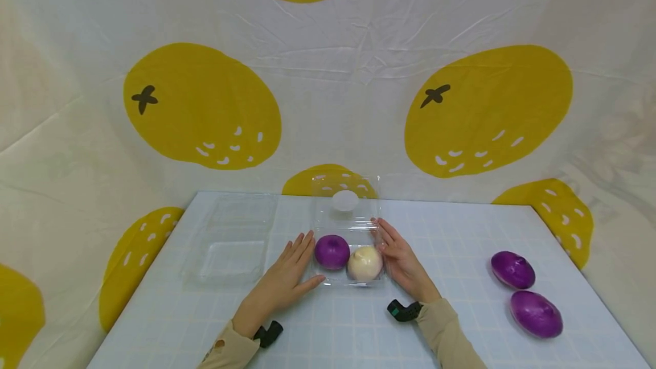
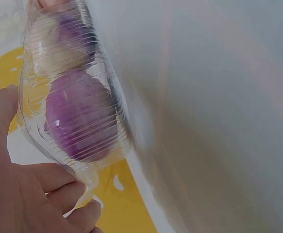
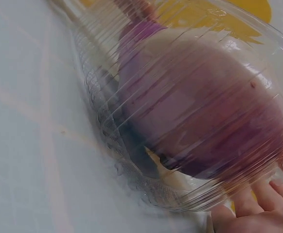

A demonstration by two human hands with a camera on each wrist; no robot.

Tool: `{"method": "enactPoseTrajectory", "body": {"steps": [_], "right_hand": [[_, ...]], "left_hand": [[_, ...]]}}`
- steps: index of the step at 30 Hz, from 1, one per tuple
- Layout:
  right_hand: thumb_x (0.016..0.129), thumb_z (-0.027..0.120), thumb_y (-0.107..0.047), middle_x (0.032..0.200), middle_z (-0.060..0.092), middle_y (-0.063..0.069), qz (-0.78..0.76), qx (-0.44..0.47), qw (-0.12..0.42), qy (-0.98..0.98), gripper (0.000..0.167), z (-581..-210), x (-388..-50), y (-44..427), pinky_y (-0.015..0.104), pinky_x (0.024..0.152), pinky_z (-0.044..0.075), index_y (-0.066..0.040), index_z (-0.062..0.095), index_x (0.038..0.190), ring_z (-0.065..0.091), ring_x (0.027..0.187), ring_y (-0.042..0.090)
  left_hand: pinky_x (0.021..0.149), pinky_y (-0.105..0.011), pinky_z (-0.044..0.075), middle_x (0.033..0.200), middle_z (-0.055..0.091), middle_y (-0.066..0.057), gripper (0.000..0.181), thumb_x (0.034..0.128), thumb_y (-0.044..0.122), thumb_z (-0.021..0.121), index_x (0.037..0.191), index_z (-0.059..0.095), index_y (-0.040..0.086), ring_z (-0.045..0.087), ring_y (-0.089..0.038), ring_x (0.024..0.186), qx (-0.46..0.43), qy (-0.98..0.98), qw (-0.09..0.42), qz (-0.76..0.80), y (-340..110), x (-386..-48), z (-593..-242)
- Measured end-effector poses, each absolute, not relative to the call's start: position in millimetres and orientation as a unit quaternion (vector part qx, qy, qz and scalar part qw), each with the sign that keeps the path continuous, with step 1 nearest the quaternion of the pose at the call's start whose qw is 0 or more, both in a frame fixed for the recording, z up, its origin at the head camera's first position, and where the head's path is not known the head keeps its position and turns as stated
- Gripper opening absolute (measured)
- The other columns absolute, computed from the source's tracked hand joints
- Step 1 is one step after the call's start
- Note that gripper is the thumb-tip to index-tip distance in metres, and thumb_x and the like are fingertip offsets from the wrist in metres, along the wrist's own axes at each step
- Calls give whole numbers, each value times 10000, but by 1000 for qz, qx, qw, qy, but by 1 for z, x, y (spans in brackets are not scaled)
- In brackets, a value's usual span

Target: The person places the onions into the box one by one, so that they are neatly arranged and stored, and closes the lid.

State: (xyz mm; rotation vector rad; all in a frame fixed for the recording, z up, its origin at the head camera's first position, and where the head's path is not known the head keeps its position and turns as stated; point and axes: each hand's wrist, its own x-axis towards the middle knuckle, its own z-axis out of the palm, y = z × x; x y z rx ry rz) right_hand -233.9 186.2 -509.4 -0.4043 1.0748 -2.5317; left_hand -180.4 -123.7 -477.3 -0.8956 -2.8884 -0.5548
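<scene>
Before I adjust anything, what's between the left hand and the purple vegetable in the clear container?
The left wrist view shows the wall of the clear container between the left hand and the purple vegetable.

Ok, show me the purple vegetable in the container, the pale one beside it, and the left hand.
Purple vegetable (image 1: pixel 332 252), head view: its upper surface.
Pale vegetable (image 1: pixel 365 264), head view: its upper surface.
Left hand (image 1: pixel 281 279), head view: back of hand.

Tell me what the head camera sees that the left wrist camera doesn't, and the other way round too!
Only the head view: an extra clear box and two loose purple vegetables.

Only the left wrist view: ridges up close on the filled box.

Both: that box, its purple vegetable, its pale one and the left hand.
</scene>
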Motion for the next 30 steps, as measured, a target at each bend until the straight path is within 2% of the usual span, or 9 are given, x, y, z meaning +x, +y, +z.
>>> {"method": "enactPoseTrajectory", "body": {"steps": [11,14,17,19,23,25,30], "right_hand": [[971,231,212,1662,-86,105,-895,-152,168,383,728,-510,-235,186,348,1197,45,-62,-45,1586,-64,1515,280],[961,241,225,1663,-73,111,-896,-156,158,386,748,-510,-235,185,264,1185,215,-87,-18,1589,-50,1516,292],[953,255,232,1662,-62,123,-897,-156,150,385,751,-510,-235,185,191,1071,380,-100,23,1585,-37,1516,301],[951,264,235,1663,-49,125,-899,-152,147,383,743,-510,-235,184,174,1003,429,-102,58,1580,-26,1517,302],[954,268,232,1661,-40,136,-899,-149,143,386,711,-510,-236,184,178,1010,427,-88,79,1560,-15,1517,306],[960,271,225,1660,-30,142,-899,-146,141,389,682,-510,-235,184,197,1057,401,-83,99,1544,-13,1517,309],[964,319,210,1648,125,127,-895,-131,126,408,579,-511,-234,183,274,1163,289,-106,281,1448,85,1516,278]], "left_hand": [[1209,-497,130,1645,115,-152,850,998,581,445,1550,226,-27,131,-344,1503,-292,-938,33,-181,-124,-181,-478],[1208,-499,134,1645,116,-152,847,999,576,449,1548,227,-30,138,-351,1501,-294,-938,36,-182,-124,-181,-478],[1209,-493,130,1646,107,-150,849,999,575,450,1551,217,-27,133,-347,1502,-295,-937,35,-181,-124,-181,-478],[1210,-491,131,1645,111,-155,846,1000,571,453,1550,218,-27,133,-348,1503,-296,-937,36,-182,-124,-181,-478],[1209,-495,136,1643,121,-161,838,1003,566,450,1548,226,-30,124,-339,1505,-295,-938,38,-180,-124,-181,-479],[1209,-495,137,1644,119,-159,839,1003,567,450,1550,225,-28,124,-338,1505,-294,-938,37,-179,-124,-181,-479],[1211,-481,130,1648,104,-147,846,1000,575,448,1554,216,-21,124,-337,1506,-291,-940,34,-174,-123,-181,-478]]}}
